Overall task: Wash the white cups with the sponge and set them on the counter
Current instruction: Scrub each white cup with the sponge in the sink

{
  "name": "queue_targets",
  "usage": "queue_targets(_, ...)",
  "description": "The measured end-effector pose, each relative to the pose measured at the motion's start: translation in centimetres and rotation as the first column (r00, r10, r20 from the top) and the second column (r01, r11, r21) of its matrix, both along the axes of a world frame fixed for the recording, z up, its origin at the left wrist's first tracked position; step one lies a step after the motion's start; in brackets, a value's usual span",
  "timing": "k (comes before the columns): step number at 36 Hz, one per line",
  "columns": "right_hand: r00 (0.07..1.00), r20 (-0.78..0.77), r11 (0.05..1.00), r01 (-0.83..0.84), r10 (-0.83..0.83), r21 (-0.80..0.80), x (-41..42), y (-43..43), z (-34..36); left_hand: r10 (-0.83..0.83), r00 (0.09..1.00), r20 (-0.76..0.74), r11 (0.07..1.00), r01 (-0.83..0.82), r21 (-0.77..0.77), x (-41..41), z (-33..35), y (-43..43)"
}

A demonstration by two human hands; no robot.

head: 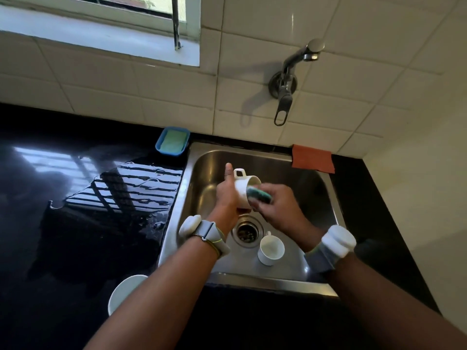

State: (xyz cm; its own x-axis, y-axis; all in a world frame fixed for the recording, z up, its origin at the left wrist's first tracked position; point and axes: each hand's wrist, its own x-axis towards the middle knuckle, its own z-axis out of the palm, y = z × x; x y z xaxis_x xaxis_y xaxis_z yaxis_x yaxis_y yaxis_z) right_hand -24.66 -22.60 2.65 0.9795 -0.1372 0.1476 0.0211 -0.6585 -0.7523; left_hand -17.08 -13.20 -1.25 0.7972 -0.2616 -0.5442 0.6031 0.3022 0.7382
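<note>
Over the steel sink (202, 157), my left hand (226, 195) grips a white cup (242, 188) tipped on its side, handle up and mouth facing right. My right hand (280, 210) presses a green sponge (259, 195) against the cup's rim. A second white cup (270, 248) stands upright on the sink floor, right of the drain (246, 232). A third white cup (123, 291) sits on the black counter (75, 248) at the lower left, partly hidden by my left forearm.
A wall tap (290, 79) hangs above the sink, with no water running. A blue soap dish (172, 141) holding a green bar sits at the sink's back left corner. An orange cloth (312, 159) drapes over the back right rim. A puddle of water (126, 185) covers the counter left of the sink.
</note>
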Motion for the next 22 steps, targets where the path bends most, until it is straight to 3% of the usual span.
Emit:
queue_targets(2,0.992,0.022,0.986,0.117,-0.121,0.118,0.5,0.4,0.7,0.034,0.999,0.027,0.999,-0.034,-0.009,-0.3,-0.1,-0.5)
queue_targets(3,0.986,0.072,0.987,0.145,-0.149,0.068,0.8,0.5,1.0,0.048,0.998,0.043,0.999,-0.049,0.008,-0.3,0.0,-0.6)
queue_targets(6,0.965,0.258,0.953,0.121,-0.047,-0.279,0.7,0.0,1.5,0.064,0.994,0.088,0.997,-0.068,0.042,-0.3,0.4,-1.1)
queue_targets(8,0.965,0.261,0.893,0.098,0.023,-0.440,0.2,-0.3,1.2,0.057,0.993,0.103,0.998,-0.058,0.005,-0.1,0.7,-1.1)
queue_targets(10,0.976,0.208,0.893,0.035,0.066,-0.449,-0.5,-0.1,0.5,0.071,0.994,0.079,0.996,-0.067,-0.050,-0.1,1.0,-0.8)
queue_targets(15,0.979,0.199,0.986,-0.017,0.051,-0.168,0.0,0.5,1.4,0.093,0.996,0.010,0.994,-0.092,-0.052,-0.5,0.4,-0.7)
queue_targets(19,0.964,0.256,0.894,0.052,0.072,-0.446,0.3,-0.2,1.9,0.046,0.998,0.032,0.998,-0.045,-0.033,-0.7,0.9,-1.2)
queue_targets(22,0.969,0.234,0.851,0.060,0.075,-0.521,-0.6,-0.4,1.0,0.027,0.998,0.060,0.998,-0.023,-0.059,-0.3,1.1,-1.0)
